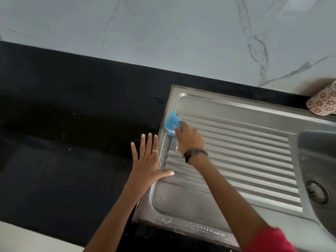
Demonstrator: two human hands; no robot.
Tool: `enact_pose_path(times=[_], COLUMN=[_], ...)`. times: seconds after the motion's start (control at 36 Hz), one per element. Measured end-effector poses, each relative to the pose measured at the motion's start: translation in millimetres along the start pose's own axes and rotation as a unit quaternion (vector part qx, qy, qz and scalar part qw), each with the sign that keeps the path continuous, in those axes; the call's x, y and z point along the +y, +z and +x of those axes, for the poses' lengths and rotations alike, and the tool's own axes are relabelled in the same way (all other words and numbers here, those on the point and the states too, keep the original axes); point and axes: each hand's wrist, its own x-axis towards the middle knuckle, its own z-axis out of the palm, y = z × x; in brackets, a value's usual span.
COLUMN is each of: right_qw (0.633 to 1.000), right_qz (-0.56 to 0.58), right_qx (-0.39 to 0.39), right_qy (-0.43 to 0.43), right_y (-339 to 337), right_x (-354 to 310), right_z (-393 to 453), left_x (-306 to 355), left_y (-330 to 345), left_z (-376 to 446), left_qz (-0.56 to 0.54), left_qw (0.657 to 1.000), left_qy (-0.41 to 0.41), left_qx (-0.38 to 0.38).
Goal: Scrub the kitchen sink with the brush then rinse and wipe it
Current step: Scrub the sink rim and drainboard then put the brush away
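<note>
At the far left corner of the ribbed drainboard (pixel 236 153), the blue brush (pixel 172 122) was gripped in the right hand (pixel 189 139), fingers curled round it, and pressed against the wet steel beside the rim. The left hand (pixel 147 160) was laid flat — fingers straight and spread — across the black counter (pixel 72 110) and the drainboard's left edge. Further right the sink basin (pixel 309 160) with its drain (pixel 317 191) was seen — a patterned cup (pixel 322 102) stood at the far right.

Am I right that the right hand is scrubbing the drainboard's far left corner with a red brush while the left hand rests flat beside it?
Not quite: the brush is blue, as the head view shows. The right hand grips it at the drainboard corner, the left hand flat beside.
</note>
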Motion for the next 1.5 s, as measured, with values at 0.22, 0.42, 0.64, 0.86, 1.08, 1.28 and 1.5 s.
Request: enact_pose_path(times=[0.22,0.42,0.64,0.86,1.08,1.28,1.5], right_qw=[0.998,1.0,0.998,1.0,0.998,0.998,0.999], right_qz=[0.046,0.014,-0.007,-0.025,-0.061,-0.017,0.027], right_qx=[0.004,-0.014,0.038,0.016,0.028,0.055,0.042], right_qy=[0.038,0.0,0.039,0.001,0.009,0.039,-0.005], right_y=[-25,-4,-19,-23,4,-28,3], right_x=[-3,6,-7,-3,1,-5,13], right_z=[84,-17,84,74,18,114,42], left_x=[6,10,2,2,-6,-4,5], left_y=[-6,-4,-4,-8,-6,-10,-13], left_z=[30,39,46,54,57,60,62], left_qz=[0.008,-0.004,-0.038,-0.02,-0.023,-0.033,-0.009], left_qw=[1.0,1.0,0.997,0.998,0.998,0.997,0.998], left_qy=[0.014,0.017,0.014,0.017,0.015,0.013,0.021], left_qx=[0.005,0.026,0.059,0.064,0.058,0.069,0.062])
